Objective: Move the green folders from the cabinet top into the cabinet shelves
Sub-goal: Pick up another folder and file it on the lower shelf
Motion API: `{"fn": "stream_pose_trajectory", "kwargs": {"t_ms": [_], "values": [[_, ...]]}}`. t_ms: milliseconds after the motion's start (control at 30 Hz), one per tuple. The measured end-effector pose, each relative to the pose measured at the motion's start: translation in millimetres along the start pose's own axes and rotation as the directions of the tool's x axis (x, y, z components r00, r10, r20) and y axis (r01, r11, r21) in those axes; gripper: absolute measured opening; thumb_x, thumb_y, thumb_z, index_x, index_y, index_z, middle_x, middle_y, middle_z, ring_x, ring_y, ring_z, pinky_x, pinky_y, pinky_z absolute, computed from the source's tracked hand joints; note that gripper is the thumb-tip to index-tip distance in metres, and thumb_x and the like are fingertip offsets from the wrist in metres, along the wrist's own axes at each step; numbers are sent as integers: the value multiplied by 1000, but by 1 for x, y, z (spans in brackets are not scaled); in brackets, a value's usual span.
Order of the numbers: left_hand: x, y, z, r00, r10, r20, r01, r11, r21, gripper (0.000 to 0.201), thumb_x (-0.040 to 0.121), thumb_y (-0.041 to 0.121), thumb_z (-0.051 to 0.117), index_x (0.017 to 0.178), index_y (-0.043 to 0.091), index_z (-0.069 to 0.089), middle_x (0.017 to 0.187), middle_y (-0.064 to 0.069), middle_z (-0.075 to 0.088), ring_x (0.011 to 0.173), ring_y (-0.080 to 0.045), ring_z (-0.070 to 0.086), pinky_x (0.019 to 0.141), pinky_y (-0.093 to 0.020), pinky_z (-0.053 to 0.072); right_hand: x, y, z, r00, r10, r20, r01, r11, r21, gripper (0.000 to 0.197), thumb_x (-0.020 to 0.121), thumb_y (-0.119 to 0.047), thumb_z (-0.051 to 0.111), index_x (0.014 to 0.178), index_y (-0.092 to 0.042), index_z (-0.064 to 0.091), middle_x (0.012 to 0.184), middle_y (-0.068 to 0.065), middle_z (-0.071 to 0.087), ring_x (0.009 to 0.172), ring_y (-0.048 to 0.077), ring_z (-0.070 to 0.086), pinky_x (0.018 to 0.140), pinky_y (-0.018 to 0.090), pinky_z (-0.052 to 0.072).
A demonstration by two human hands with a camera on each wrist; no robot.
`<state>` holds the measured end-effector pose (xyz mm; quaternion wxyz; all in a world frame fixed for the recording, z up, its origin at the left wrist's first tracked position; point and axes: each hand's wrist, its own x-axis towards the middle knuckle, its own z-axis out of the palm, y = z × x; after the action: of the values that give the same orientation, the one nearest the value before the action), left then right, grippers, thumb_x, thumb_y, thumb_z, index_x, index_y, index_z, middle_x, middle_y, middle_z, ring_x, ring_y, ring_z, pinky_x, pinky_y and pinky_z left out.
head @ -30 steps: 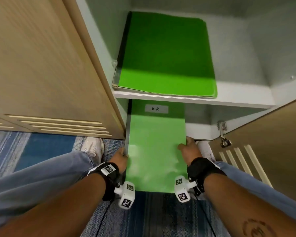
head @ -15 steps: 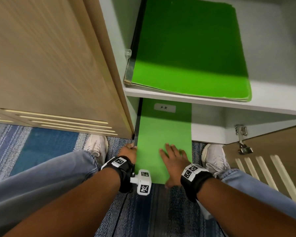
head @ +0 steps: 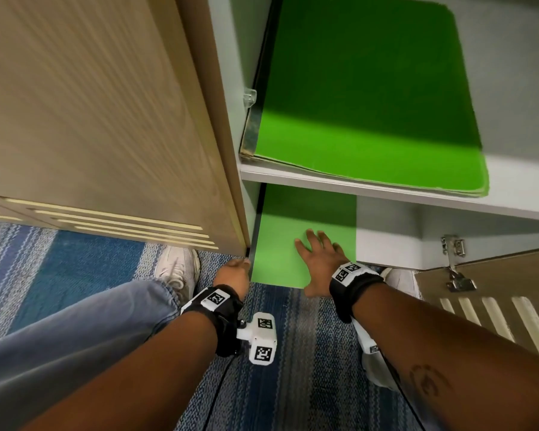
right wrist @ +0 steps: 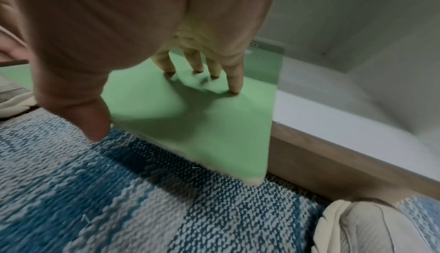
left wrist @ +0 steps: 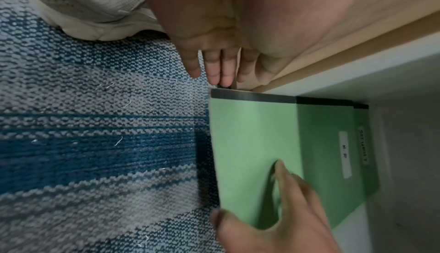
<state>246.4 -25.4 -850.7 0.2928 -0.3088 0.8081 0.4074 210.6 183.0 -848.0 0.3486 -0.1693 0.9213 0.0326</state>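
Under the right hand (head: 319, 259), fingers spread flat, holding nothing, the pale green card folder with black spine (head: 277, 244) is being pushed partway onto the white bottom shelf (head: 386, 241). At the left hand (head: 232, 273), straight fingertips are being set against the spine; even pressure should prevent buckling.

Office — labelled folders (left wrist: 262, 153), wood-door cabinet (head: 517, 181), blue striped carpet (head: 75, 259)

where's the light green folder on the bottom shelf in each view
Head: folder lower centre.
Left wrist: folder right of centre, black spine uppermost.
Right wrist: folder centre.
Shared landmark: the right hand pressing on it, seen in all three.
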Motion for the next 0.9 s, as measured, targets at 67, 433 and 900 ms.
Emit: {"fn": "stream_pose_trajectory", "kwargs": {"t_ms": [67, 433, 900], "values": [[3, -2, 2, 999, -17, 32, 18, 999, -34, 35, 99, 15, 42, 127, 0, 57, 131, -19, 57, 122, -33, 53, 97, -32, 43, 7, 3, -5, 1000, -1, -23, 1, 1000, 8, 112, 71, -45, 75, 154, -24, 3, 161, 9, -6, 148, 37, -3, 117, 56, 16], [15, -8, 15, 991, -14, 134, 65, 920, -386, 58, 69, 28, 55, 122, 7, 60, 126, -19, 61, 103, -27, 59, 103, -47, 44, 42, 15, -27, 999, 32, -36, -32, 999, 8, 93, 83, -26, 67, 154, -26, 6, 163, 10, -1, 148, 38, 1, 118, 51, 22], [-45, 41, -14, 985, 147, 93, -96, 906, -412, 15, 92, 12, 55, 101, 22, 62, 106, -6, 67, 97, -22, 63, 98, -38, 48, -23, 2, -77, 978, -50, -202, 68, 994, 82, 63, 87, -35, 57, 141, -13, 34, 142, 11, 41, 126, 32, 45, 98, 40, 45]]}}
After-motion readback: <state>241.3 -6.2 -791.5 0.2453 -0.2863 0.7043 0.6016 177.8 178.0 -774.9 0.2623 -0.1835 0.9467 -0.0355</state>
